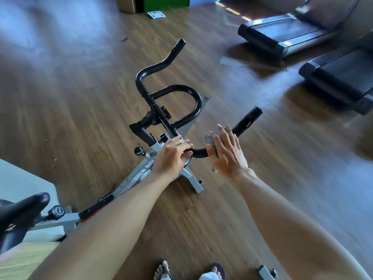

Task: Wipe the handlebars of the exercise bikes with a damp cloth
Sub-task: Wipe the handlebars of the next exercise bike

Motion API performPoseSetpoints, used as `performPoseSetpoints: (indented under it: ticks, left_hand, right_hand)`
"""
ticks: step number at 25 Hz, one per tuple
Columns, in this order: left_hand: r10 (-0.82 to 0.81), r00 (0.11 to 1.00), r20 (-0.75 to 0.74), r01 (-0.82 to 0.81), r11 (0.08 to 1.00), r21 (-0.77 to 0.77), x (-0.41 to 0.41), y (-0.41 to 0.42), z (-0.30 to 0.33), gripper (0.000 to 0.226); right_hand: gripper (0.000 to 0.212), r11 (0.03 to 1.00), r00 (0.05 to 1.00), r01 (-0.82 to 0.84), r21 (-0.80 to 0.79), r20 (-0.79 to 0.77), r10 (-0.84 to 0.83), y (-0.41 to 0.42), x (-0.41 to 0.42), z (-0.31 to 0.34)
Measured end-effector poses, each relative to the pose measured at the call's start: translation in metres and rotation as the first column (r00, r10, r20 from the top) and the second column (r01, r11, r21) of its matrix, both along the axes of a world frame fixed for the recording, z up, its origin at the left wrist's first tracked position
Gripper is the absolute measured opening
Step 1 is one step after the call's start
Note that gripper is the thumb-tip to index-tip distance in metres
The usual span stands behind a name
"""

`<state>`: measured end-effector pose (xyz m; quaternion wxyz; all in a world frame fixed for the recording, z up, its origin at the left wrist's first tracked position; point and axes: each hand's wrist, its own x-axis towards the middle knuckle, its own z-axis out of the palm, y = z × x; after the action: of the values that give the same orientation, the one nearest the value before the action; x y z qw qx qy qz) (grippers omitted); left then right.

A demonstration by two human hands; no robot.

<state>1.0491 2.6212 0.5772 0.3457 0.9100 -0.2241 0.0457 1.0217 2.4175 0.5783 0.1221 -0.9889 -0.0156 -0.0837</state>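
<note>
The black handlebars point(171, 91) of a grey exercise bike point(139, 174) curve across the middle of the head view. My left hand point(171, 154) rests on the near bar, its fingers curled over it. Just to its right, my right hand point(228, 150) presses a grey cloth point(211, 139) against the right bend of the bar with straight fingers. The cloth is wrapped round the bar and mostly hidden behind my palm. The bar's right end point(248, 120) sticks out past my fingers.
The bike's black saddle point(18, 215) is at the lower left. Two treadmills point(282, 37) point(339, 77) lie on the wooden floor at the upper right. My feet in sandals point(161, 269) stand at the bottom edge. A white scale point(156, 15) lies far back.
</note>
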Motion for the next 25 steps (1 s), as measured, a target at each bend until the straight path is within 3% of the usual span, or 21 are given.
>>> performPoseSetpoints:
  ticks: [7,12,15,21,25]
  left_hand:
    - [0.006,0.999,-0.040,-0.006,1.000,0.001,-0.002,-0.001,0.005,0.027]
    - [0.014,0.999,-0.052,-0.011,0.999,0.050,-0.005,-0.003,0.010,0.026]
    - [0.022,0.997,-0.077,-0.015,0.996,0.082,-0.010,-0.004,0.015,0.030]
    - [-0.026,0.972,-0.234,0.061,0.988,0.145,-0.021,0.004,0.022,0.055]
    - [-0.016,0.975,-0.220,0.048,0.989,0.141,-0.035,0.001,0.029,0.051]
  right_hand:
    - [0.050,0.995,0.991,0.052,0.089,0.115,-0.063,0.028,-0.010,-0.009]
    - [0.026,0.946,0.961,0.041,0.320,0.246,-0.125,0.043,-0.010,-0.014]
    - [0.017,0.930,0.958,-0.004,0.368,0.268,-0.102,0.045,-0.011,-0.008]
    - [0.019,0.900,0.958,-0.007,0.436,0.261,-0.119,0.046,-0.028,0.005]
    - [0.019,0.857,0.947,0.027,0.514,0.262,-0.186,0.047,-0.044,0.012]
